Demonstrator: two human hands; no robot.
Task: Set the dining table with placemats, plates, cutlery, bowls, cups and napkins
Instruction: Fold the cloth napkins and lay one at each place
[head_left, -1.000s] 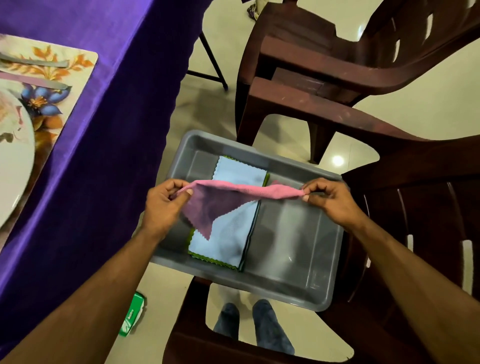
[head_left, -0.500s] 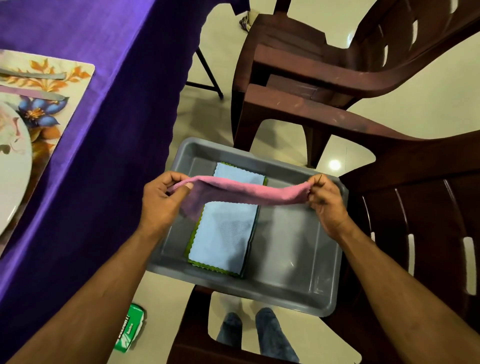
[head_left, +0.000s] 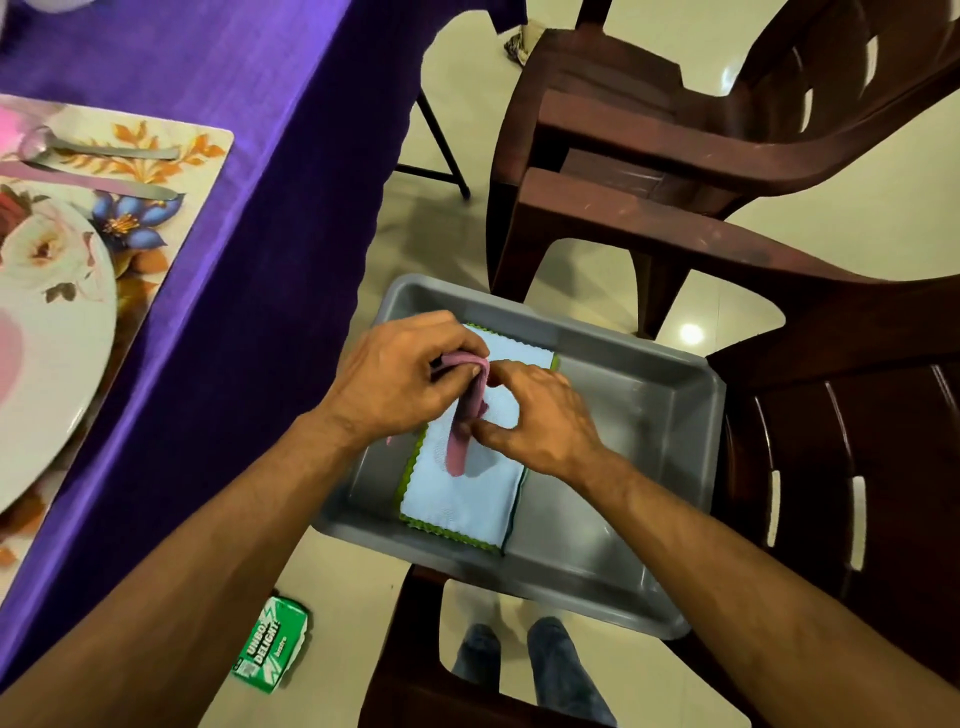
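A green packet (head_left: 271, 644) lay on the floor beside the table. White block capitals printed on it read "UNBOX DELIGHT!", set in two slanted lines. A smaller white word sat next to them, too blurred to read. No other writing, numbers or signs could be read anywhere else in the view.
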